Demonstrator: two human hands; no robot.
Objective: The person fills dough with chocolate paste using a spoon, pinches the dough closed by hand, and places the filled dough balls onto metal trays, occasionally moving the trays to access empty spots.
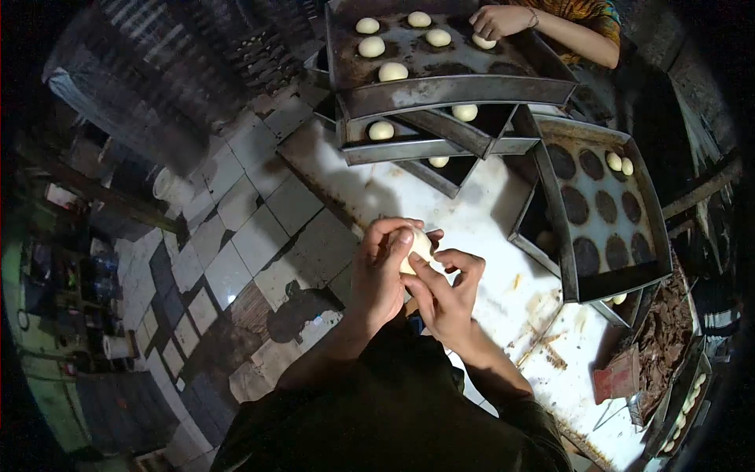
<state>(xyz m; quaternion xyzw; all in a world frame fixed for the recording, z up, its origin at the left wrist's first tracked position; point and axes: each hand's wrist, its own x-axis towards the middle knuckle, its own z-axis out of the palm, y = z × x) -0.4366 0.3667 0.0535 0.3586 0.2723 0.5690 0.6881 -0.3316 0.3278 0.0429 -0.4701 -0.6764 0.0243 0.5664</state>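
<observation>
Pale dough ball [419,245] pinched between left hand [383,271] and right hand [447,293].

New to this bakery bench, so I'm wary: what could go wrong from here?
1. The dough ball sits between left hand and right hand near the table edge; a slip could drop it on the tiled floor.
2. The top tray rests askew on stacked trays and might shift.

Pale cream dough ball [419,245], dark-spotted grey tray [649,204].

Left hand [381,271] and right hand [444,295] cupped together.
</observation>
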